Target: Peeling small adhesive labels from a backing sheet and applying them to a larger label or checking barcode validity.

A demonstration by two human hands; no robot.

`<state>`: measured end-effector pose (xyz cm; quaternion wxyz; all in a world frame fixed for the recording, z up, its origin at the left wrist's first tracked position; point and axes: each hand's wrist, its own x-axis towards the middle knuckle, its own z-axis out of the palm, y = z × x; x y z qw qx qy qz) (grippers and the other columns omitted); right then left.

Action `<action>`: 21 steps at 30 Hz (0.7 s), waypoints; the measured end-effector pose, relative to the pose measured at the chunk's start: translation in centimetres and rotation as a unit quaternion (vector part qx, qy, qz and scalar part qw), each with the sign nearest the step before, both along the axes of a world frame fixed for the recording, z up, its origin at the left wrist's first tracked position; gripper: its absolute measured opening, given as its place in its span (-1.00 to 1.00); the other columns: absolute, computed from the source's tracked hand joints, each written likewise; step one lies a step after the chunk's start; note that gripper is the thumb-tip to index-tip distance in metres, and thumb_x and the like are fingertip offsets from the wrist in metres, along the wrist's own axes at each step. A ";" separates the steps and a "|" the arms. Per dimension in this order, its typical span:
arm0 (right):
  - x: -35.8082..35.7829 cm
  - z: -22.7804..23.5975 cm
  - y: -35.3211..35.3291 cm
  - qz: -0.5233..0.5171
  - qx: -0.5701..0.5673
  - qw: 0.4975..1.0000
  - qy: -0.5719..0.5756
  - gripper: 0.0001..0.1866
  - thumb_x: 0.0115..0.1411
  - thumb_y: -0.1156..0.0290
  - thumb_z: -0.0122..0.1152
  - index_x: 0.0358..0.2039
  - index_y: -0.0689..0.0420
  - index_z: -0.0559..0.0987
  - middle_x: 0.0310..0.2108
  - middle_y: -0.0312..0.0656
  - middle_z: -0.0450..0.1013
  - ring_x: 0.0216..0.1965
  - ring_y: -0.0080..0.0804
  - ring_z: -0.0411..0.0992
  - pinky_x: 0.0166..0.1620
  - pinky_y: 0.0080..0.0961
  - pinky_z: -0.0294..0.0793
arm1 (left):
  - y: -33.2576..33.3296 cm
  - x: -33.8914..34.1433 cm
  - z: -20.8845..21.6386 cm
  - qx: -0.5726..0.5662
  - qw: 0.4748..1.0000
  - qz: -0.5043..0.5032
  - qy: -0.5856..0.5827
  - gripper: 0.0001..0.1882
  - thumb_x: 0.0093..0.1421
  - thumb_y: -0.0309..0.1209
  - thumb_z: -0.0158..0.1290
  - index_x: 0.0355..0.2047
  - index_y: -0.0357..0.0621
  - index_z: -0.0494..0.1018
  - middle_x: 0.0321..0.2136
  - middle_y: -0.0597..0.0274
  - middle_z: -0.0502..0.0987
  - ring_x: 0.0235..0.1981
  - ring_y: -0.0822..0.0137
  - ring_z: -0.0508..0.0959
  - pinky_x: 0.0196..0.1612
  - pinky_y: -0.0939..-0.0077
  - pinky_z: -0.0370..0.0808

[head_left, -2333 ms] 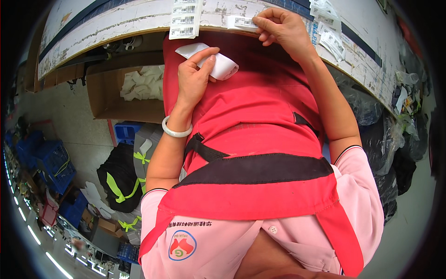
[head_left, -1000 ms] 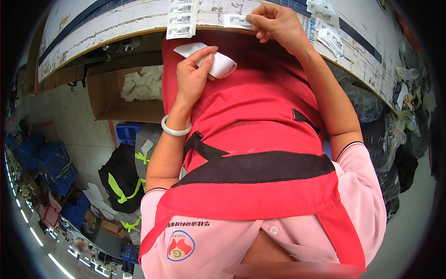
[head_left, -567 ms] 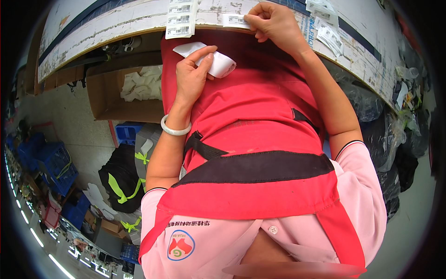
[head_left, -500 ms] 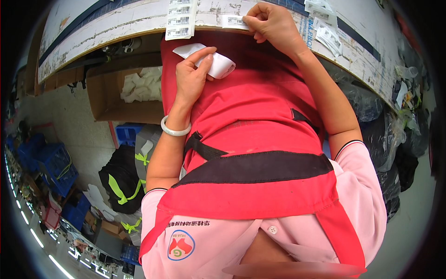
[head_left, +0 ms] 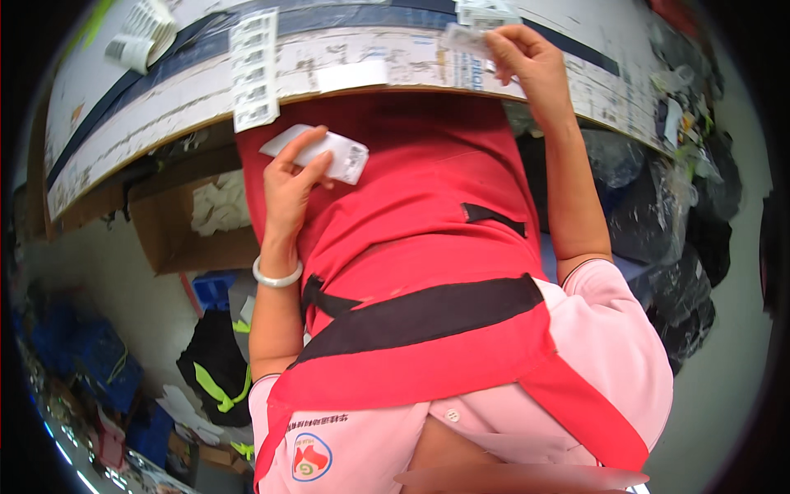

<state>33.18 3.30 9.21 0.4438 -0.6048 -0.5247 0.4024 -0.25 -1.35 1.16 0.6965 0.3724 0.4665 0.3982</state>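
My left hand (head_left: 290, 177) is closed on a folded white label strip (head_left: 350, 158) with dark print near its end, held over my red apron in front of the table edge. Up at the right, my right hand (head_left: 535, 70) pinches a small printed label (head_left: 467, 39) between thumb and fingers, above the table near a pile of barcode labels (head_left: 490, 11). Between my hands a blank white slip (head_left: 352, 76) lies at the table's front edge. Left of it, a long sheet of barcode labels (head_left: 255, 70) hangs slightly over that edge.
The worn white table (head_left: 181, 123) carries a curled roll of labels (head_left: 144, 37) at far left. Below it stands a cardboard box (head_left: 160, 239) with pale scraps (head_left: 220, 204). Dark plastic bags (head_left: 654, 214) sit at the right, and a black bundle with lime ties (head_left: 214, 354) lower left.
My right hand has moved right from the slip at the table edge to the label pile. The slip showed barcode print before and is blank now. The whole view has shifted.
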 end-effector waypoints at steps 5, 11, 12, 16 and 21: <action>8.1 -4.1 -1.5 -0.111 -0.119 0.951 -0.264 -0.65 0.03 0.16 0.36 -0.29 0.14 0.56 -0.57 -0.35 0.44 -0.58 -0.62 0.39 -0.50 -0.61 0.38 | 0.6 0.3 -0.2 -0.025 0.998 -0.050 -0.028 -0.74 0.17 -0.52 0.10 -0.11 -0.30 0.50 -0.32 0.18 0.55 -0.52 0.51 0.51 -0.47 0.67 0.48; 4.2 -2.4 -1.8 -0.112 0.007 0.930 -0.351 -0.55 0.01 0.18 0.35 -0.13 0.12 0.49 -0.56 -0.29 0.43 -0.51 -0.46 0.41 -0.37 -0.45 0.42 | 0.3 1.0 0.4 -0.023 0.998 -0.036 -0.054 -0.78 0.18 -0.53 0.07 -0.15 -0.31 0.51 -0.31 0.17 0.56 -0.50 0.52 0.52 -0.48 0.66 0.49; 2.0 -1.7 -2.3 -0.074 0.017 0.953 -0.292 -0.61 0.05 0.22 0.32 -0.16 0.13 0.50 -0.55 -0.30 0.44 -0.51 -0.51 0.39 -0.36 -0.48 0.41 | 0.1 1.1 0.5 -0.024 0.998 -0.040 -0.052 -0.77 0.18 -0.53 0.08 -0.15 -0.31 0.52 -0.30 0.17 0.57 -0.49 0.52 0.52 -0.47 0.67 0.49; -8.4 -0.9 -4.2 0.253 -0.196 0.947 0.010 -0.83 0.17 0.39 0.22 -0.29 0.22 0.56 -0.49 -0.40 0.43 -0.45 -0.70 0.31 -0.36 -0.74 0.31 | -0.1 1.4 1.0 0.019 0.995 -0.082 -0.047 -0.76 0.18 -0.53 0.08 -0.13 -0.31 0.51 -0.28 0.18 0.57 -0.43 0.52 0.54 -0.46 0.69 0.50; -11.0 -3.5 -4.1 0.256 -0.282 0.917 0.119 -0.79 0.19 0.32 0.22 -0.33 0.22 0.56 -0.52 -0.40 0.43 -0.48 -0.73 0.34 -0.40 -0.77 0.33 | 0.1 1.6 1.3 0.004 0.997 -0.025 -0.079 -0.78 0.18 -0.49 0.11 -0.18 -0.34 0.54 -0.35 0.30 0.57 -0.42 0.59 0.49 -0.39 0.74 0.43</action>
